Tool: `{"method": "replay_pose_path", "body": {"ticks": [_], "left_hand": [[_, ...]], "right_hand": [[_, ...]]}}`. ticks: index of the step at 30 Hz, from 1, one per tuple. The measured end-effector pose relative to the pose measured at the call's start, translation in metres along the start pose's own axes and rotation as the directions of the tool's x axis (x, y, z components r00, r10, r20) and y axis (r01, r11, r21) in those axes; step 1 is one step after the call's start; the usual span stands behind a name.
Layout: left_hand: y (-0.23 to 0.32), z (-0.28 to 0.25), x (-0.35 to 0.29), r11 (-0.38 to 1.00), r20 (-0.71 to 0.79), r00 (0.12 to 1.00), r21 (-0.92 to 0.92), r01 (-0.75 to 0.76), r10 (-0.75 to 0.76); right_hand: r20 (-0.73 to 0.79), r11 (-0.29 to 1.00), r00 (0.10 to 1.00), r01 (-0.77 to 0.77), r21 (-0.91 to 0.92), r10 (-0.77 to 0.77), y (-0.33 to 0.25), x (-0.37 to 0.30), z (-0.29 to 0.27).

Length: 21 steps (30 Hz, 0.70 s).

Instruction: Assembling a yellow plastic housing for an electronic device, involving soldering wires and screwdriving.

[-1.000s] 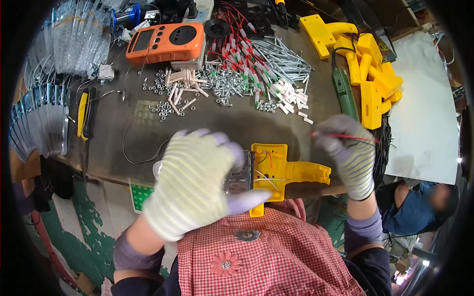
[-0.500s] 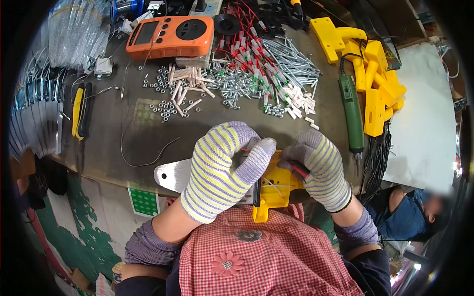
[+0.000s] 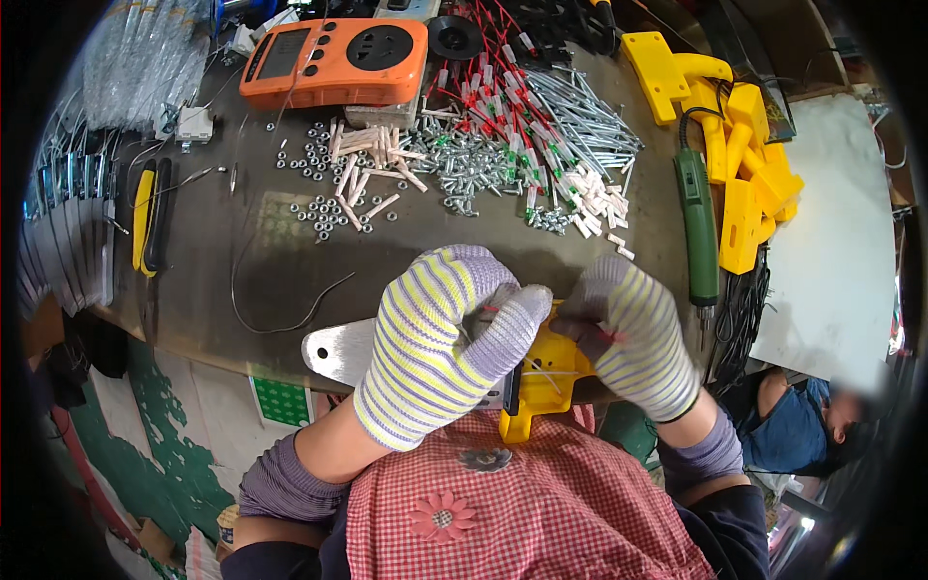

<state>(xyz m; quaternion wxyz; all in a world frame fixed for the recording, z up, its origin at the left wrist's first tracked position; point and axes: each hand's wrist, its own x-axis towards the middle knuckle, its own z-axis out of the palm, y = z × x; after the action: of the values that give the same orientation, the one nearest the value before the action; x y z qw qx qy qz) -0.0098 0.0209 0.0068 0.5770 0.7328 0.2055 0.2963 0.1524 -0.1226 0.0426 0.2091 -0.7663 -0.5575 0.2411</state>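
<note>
Both of my hands wear striped knit gloves and work close together at the table's near edge. My left hand (image 3: 440, 338) is closed, thumb against the curled fingers, with a bit of thin red wire showing in the pinch. Closed too, my right hand (image 3: 638, 338) has a red piece, likely wire, between its fingers; motion smears it. Below and between them lies an open yellow plastic housing (image 3: 546, 387) with a thin white strand across it. A silver metal blade with a hole (image 3: 338, 350) runs out from under my left hand, which hides its join with the housing.
Beyond my hands lie screws (image 3: 459, 164), nuts (image 3: 324, 217), white sleeves (image 3: 599, 198) and red-wired lamps (image 3: 498, 106). An orange meter (image 3: 338, 63) stands behind. Pliers (image 3: 150, 217) lie left; a green electric screwdriver (image 3: 698, 222) and yellow housings (image 3: 749, 184) lie right. Someone sits far right.
My right hand has shifted slightly up and right, with its fingers turned. My left hand stays nearly in place, still pinching. The whole view has shifted a little.
</note>
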Motion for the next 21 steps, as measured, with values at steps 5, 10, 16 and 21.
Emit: {"method": "replay_pose_path", "body": {"ticks": [5,10,16,21], "left_hand": [[0.003,0.002,0.001,0.999,0.002,1.0,0.046,-0.017,0.017],[0.002,0.005,0.002,0.998,-0.085,0.995,0.039,-0.051,0.054],[0.016,-0.023,-0.011,0.877,-0.042,0.984,-0.462,0.135,-0.174],[0.042,-0.078,-0.008,0.962,0.691,0.671,0.222,0.157,-0.268]], "right_hand": [[-0.281,0.993,0.958,-0.016,0.119,0.049,0.005,-0.017,0.02],[-0.322,0.984,0.93,0.177,-0.024,-0.176,0.0,-0.005,0.025],[-0.298,0.969,0.923,0.219,-0.113,-0.243,0.011,-0.004,0.028],[-0.365,0.988,0.92,0.106,-0.11,-0.139,-0.005,-0.019,0.011]]}}
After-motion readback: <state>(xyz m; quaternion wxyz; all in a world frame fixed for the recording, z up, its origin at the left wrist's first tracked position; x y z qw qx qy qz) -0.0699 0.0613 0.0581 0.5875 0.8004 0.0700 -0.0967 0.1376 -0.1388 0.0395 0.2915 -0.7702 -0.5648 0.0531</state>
